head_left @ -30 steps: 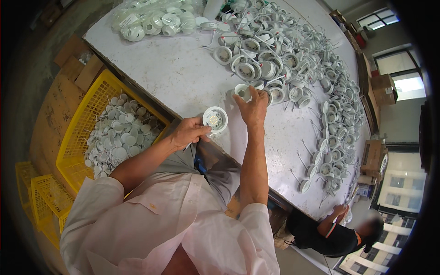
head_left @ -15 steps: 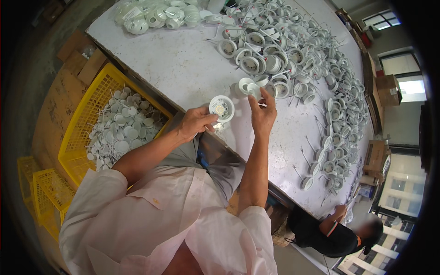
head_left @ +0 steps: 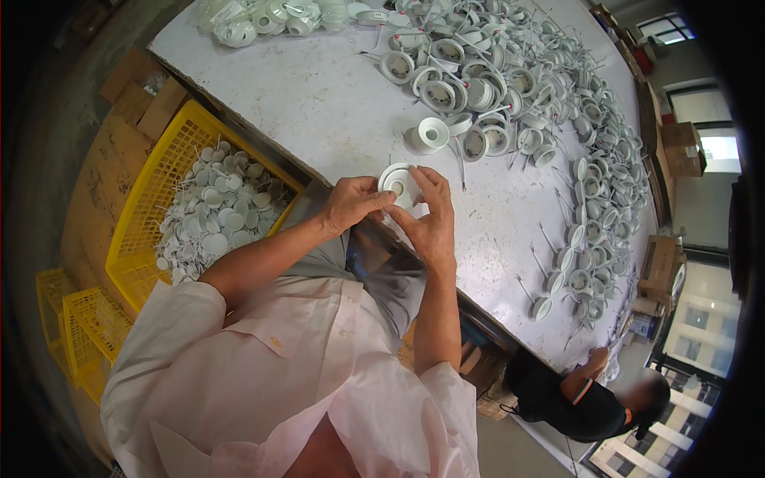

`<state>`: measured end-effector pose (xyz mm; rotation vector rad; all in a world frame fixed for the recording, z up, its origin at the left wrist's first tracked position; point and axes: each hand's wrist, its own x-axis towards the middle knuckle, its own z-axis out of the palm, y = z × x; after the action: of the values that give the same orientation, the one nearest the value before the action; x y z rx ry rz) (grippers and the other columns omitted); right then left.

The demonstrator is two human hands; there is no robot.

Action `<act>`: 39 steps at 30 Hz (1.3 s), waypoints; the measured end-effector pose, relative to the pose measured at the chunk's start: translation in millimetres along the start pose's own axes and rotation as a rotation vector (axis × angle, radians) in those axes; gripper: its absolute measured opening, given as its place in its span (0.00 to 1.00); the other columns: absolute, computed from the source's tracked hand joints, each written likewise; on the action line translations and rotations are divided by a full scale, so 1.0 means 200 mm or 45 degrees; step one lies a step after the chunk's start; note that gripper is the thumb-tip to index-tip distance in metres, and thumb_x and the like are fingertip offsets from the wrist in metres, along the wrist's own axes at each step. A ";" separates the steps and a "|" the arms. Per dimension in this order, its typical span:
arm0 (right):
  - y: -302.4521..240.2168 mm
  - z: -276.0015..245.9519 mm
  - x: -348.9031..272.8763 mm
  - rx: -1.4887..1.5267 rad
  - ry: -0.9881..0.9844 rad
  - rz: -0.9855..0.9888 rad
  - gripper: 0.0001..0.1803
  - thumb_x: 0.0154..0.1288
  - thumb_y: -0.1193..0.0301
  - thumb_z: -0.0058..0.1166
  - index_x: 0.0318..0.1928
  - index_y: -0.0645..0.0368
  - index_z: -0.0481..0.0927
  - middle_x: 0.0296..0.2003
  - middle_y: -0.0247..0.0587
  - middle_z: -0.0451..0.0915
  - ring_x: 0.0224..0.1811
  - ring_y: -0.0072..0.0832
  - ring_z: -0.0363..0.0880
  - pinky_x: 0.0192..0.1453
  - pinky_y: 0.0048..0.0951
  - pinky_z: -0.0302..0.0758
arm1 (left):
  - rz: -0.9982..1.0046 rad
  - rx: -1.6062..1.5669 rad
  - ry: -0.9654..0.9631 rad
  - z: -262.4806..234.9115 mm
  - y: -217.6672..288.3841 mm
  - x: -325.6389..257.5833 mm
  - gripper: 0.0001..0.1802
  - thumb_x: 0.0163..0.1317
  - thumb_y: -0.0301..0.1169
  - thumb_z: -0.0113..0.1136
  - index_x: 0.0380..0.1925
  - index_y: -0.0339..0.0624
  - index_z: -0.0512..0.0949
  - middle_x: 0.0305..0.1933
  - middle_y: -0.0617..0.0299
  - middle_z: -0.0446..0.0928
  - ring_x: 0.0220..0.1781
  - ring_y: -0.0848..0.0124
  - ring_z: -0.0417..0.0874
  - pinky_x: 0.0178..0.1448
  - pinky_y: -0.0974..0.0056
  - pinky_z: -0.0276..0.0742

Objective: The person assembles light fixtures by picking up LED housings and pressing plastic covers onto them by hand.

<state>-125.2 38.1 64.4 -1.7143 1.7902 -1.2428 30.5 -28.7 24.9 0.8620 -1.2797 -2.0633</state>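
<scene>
My left hand (head_left: 353,205) is closed on the edge of a round white lamp housing (head_left: 388,172), held just over the near table edge. From the other side my right hand (head_left: 431,221) curls its thumb and fingers round a white ring-shaped insert (head_left: 409,193), which sits over the housing's open face. Whether the insert is fully seated I cannot tell. Beyond my hands, a white funnel-like insert (head_left: 432,135) lies on the table beside a large heap of white lamp housings (head_left: 478,94), several with wire leads.
A yellow basket (head_left: 127,243) full of white discs (head_left: 215,215) stands at my left. Clear bags of white cups (head_left: 275,20) lie at the far table (head_left: 263,95) edge. More housings line the right side. Another person (head_left: 586,406) works at the lower right.
My right hand has brought the insert from beside the heap leftward and down onto the housing. My left hand and the housing have shifted slightly right.
</scene>
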 end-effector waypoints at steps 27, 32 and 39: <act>0.03 0.13 -0.13 0.529 0.302 0.718 0.14 0.63 0.74 0.58 0.48 0.68 0.80 0.25 0.32 0.78 0.24 0.13 0.70 0.28 0.17 0.69 | 0.018 0.451 0.163 0.04 0.00 -0.01 0.15 0.55 0.31 0.59 0.37 0.29 0.81 0.28 0.58 0.82 0.27 0.77 0.79 0.32 0.71 0.76; 0.06 0.09 -0.15 0.546 0.325 0.701 0.15 0.63 0.73 0.58 0.49 0.68 0.80 0.29 0.34 0.80 0.26 0.13 0.71 0.30 0.18 0.70 | -0.102 0.287 -0.212 -0.02 0.01 0.00 0.18 0.59 0.30 0.62 0.46 0.30 0.77 0.35 0.60 0.82 0.33 0.78 0.80 0.32 0.72 0.74; 0.11 0.05 -0.17 0.439 0.308 0.801 0.16 0.63 0.71 0.58 0.50 0.66 0.80 0.27 0.33 0.80 0.26 0.15 0.71 0.31 0.18 0.69 | -0.265 0.316 -0.261 0.03 0.04 0.04 0.17 0.60 0.28 0.61 0.47 0.30 0.76 0.35 0.57 0.82 0.33 0.77 0.81 0.29 0.73 0.72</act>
<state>-123.3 63.2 31.7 -0.7493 1.8904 -1.3885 22.3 -34.1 31.4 0.9450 -1.6452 -2.2323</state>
